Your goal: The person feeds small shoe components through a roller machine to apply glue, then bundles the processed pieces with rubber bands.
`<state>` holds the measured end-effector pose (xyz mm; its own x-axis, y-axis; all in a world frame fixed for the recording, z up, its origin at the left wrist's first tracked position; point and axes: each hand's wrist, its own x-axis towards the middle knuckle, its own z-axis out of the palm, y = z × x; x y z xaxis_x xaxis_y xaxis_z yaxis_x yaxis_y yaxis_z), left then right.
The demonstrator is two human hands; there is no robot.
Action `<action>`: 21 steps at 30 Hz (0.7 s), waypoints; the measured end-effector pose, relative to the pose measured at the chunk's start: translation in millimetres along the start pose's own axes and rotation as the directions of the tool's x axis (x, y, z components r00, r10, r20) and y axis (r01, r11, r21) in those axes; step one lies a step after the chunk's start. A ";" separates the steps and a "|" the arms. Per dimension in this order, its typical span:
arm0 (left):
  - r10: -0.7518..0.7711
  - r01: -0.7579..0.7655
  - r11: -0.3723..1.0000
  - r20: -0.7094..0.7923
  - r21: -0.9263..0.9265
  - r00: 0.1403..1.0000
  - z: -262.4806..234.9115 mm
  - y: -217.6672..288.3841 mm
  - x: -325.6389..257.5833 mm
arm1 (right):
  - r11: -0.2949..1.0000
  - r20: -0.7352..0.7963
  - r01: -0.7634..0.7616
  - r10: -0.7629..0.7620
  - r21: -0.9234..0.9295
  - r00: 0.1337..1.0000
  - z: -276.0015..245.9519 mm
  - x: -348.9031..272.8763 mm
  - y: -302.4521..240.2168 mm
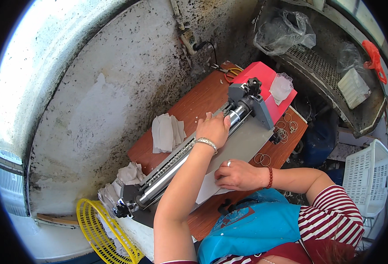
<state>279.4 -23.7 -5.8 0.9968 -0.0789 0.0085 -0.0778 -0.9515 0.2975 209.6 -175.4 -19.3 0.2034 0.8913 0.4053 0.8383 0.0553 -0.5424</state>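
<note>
A grey roller machine (189,156) lies slantwise across a brown wooden table (198,99). My left hand (212,128), with a silver bracelet at the wrist, rests on the metal roller near the machine's far end, fingers curled over it. My right hand (238,174), with a ring and a red bead bracelet, presses flat on a white sheet (208,188) lying on the machine's grey feed plate (242,143). A stack of white sheets (166,133) sits beyond the roller.
A red box (264,75) with a clear bag on it stands at the table's far end. Several wire rings (282,132) lie at the right edge. More white sheets (128,176), a yellow wire basket (99,231), a white plastic crate (367,176) and a stained wall surround the table.
</note>
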 end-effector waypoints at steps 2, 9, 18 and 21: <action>0.008 -0.009 1.000 0.017 0.011 1.000 0.9 6.0 6.5 | 0.997 -0.014 0.019 -0.020 -0.069 1.000 4.1 -2.2 -0.5; -0.063 0.064 0.998 0.145 0.001 0.987 -3.7 17.0 17.6 | 0.924 0.033 0.170 -0.170 -0.342 0.985 6.5 -2.2 0.7; -0.085 0.099 0.993 0.194 -0.065 0.977 -8.1 -3.0 5.3 | 0.877 -0.073 0.080 -0.130 -0.475 0.989 -22.9 -15.7 13.0; -0.104 0.125 0.983 0.152 -0.135 0.983 -7.6 -14.1 -9.4 | 0.869 -0.137 -0.102 0.040 -0.485 0.990 -35.6 -34.1 16.4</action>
<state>271.2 -7.3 -2.9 0.9855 -0.0236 -0.1680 0.0502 -0.9051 0.4221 234.4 -220.9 -15.8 0.3040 0.8229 0.4800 0.9527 -0.2610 -0.1560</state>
